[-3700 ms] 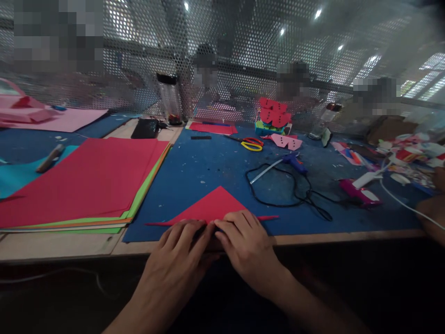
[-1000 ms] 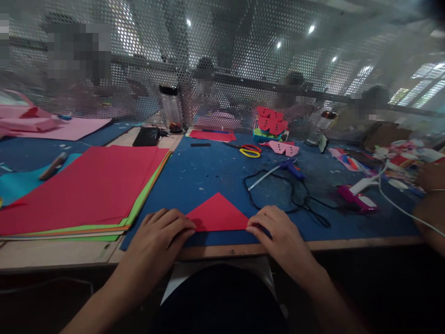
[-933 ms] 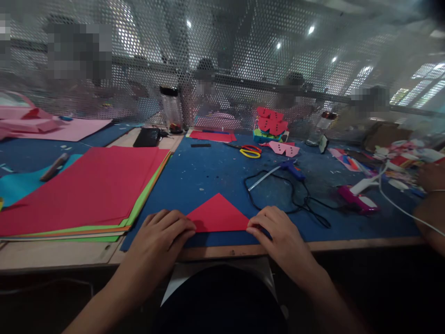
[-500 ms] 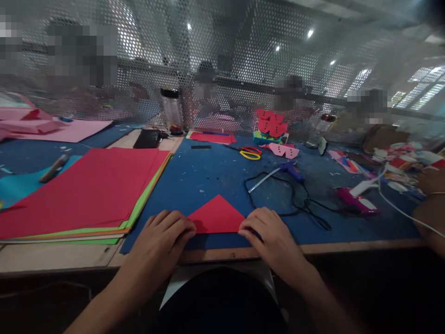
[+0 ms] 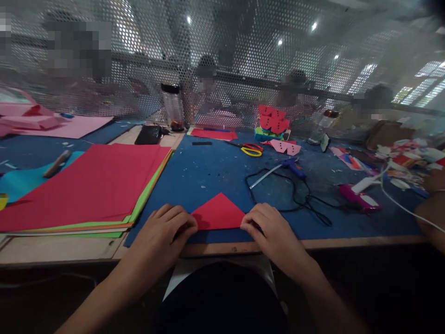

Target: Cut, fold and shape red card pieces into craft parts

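A piece of red paper (image 5: pixel 219 214), folded into a triangle with its point facing away from me, is at the near edge of the blue mat (image 5: pixel 215 174). My left hand (image 5: pixel 170 232) pinches its left corner between thumb and fingers. At the opposite corner, the fingertips of my right hand (image 5: pixel 271 227) are pinched on the paper too. Both corners are hidden under the fingers. The paper's long folded side runs between the two hands, and its left end sits slightly raised.
Left lies a stack of coloured paper (image 5: pixel 104 181). Beyond my hands are scissors (image 5: pixel 252 149), red cut-outs (image 5: pixel 273 121) and a blue glue gun (image 5: pixel 294 168) with a looping black cord. A purple power strip (image 5: pixel 359 198) and another person's arm (image 5: pixel 433 213) are on the right.
The left end of the red paper has risen slightly with my left hand. Both hands keep their pinch on the corners. The whole view has shifted a little.
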A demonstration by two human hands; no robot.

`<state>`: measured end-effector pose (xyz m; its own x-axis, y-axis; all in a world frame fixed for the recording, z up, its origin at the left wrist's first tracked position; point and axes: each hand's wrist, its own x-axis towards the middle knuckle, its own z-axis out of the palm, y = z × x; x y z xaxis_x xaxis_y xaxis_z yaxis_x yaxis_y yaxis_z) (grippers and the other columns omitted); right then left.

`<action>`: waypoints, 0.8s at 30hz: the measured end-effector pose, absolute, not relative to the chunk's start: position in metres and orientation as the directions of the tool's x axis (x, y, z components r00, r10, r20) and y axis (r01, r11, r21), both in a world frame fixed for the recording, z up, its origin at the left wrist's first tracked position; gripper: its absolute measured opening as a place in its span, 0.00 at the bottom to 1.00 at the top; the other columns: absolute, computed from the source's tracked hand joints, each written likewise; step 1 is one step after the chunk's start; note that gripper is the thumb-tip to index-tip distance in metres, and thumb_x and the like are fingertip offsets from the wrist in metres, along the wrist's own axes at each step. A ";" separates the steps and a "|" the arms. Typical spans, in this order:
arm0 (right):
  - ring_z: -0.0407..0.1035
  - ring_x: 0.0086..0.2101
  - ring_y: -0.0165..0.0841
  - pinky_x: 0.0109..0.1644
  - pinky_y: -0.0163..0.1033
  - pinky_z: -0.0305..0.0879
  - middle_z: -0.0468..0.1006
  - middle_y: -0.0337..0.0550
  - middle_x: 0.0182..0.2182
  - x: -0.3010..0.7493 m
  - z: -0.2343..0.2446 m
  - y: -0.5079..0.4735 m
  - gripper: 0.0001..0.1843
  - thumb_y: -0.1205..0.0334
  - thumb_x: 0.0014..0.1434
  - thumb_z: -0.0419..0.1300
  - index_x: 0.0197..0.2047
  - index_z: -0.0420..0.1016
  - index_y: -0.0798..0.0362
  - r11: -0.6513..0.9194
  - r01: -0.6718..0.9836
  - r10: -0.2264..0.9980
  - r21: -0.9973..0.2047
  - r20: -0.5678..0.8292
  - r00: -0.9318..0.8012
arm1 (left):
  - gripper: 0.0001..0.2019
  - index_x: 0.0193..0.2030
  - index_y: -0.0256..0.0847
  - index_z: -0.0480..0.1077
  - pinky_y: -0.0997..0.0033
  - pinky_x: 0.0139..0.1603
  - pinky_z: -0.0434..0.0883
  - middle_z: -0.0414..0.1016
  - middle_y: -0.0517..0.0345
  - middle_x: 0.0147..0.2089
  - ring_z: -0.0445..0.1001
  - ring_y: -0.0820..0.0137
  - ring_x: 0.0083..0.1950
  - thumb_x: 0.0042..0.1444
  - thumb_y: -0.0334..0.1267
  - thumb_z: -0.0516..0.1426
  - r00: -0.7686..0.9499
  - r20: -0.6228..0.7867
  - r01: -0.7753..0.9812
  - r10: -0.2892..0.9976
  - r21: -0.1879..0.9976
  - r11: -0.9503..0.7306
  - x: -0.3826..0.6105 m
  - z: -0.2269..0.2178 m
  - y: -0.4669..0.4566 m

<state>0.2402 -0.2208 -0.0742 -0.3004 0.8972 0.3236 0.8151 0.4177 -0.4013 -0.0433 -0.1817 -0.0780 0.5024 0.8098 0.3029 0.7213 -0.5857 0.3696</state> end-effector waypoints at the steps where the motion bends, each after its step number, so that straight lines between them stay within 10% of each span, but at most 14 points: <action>1: 0.68 0.42 0.36 0.48 0.43 0.62 0.78 0.40 0.39 0.240 -0.075 -0.221 0.06 0.64 0.70 0.59 0.39 0.73 0.50 0.416 0.815 0.897 -0.403 0.328 -0.296 | 0.09 0.37 0.45 0.73 0.58 0.45 0.65 0.77 0.56 0.41 0.70 0.59 0.45 0.68 0.40 0.54 0.495 0.299 0.725 0.816 0.374 -0.578 -0.043 -0.077 -0.182; 24: 0.68 0.42 0.38 0.48 0.45 0.61 0.76 0.41 0.40 0.236 -0.081 -0.223 0.06 0.63 0.71 0.58 0.39 0.72 0.50 0.351 0.843 0.910 -0.408 0.359 -0.205 | 0.09 0.39 0.44 0.74 0.58 0.47 0.63 0.77 0.57 0.42 0.70 0.60 0.45 0.69 0.41 0.54 0.437 0.390 0.758 0.811 0.326 -0.565 -0.041 -0.086 -0.185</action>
<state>0.2360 -0.2226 -0.0815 -0.2053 0.9105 0.3590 0.8426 0.3510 -0.4083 -0.0409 -0.1847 -0.0857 0.4366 0.8106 0.3902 0.7578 -0.5651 0.3260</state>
